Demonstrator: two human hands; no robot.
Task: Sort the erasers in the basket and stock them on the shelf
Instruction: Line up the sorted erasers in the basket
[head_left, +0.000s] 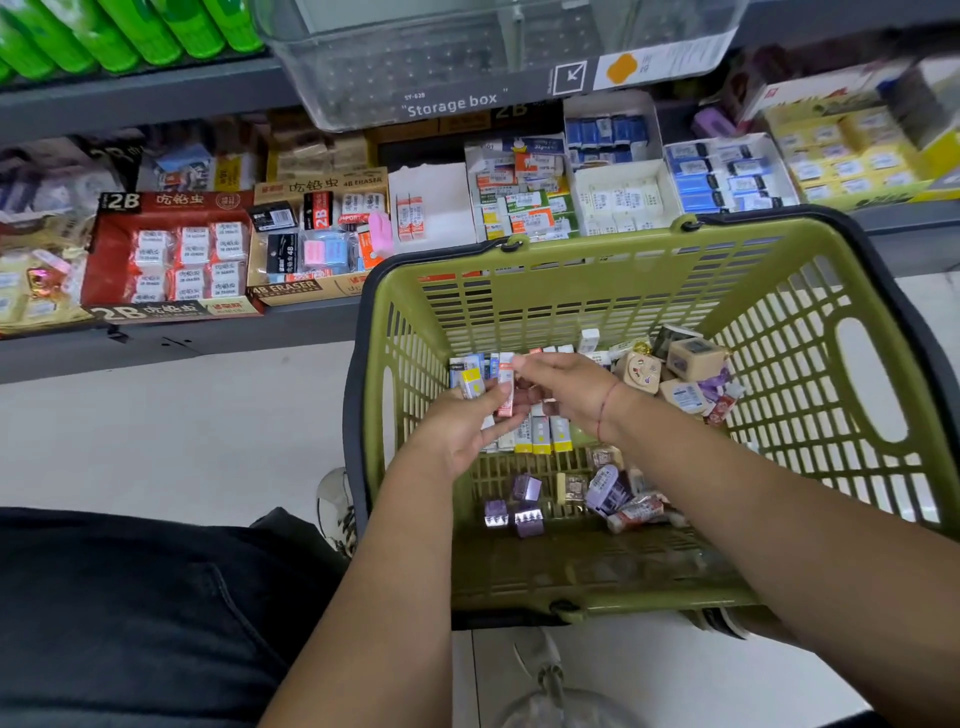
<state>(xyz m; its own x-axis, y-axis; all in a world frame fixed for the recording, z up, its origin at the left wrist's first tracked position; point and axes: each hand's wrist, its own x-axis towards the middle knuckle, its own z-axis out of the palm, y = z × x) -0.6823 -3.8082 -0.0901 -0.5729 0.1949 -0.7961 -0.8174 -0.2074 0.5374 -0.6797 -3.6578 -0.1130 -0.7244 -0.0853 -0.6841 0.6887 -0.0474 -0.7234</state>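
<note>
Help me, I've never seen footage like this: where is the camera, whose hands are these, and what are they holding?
There is no machine here, just a person's two bare hands. The single picture comes from a camera worn on the person's head, looking down. The left hand grips a few wrapped erasers. The right hand pinches an orange-and-white eraser beside them. Below is a green basket with more loose erasers on its bottom. Behind it, a shelf holds open boxes of sorted erasers.

Eraser boxes (171, 254) line the shelf (208, 332); basket (597, 234) (green) on floor (156, 441).
</note>
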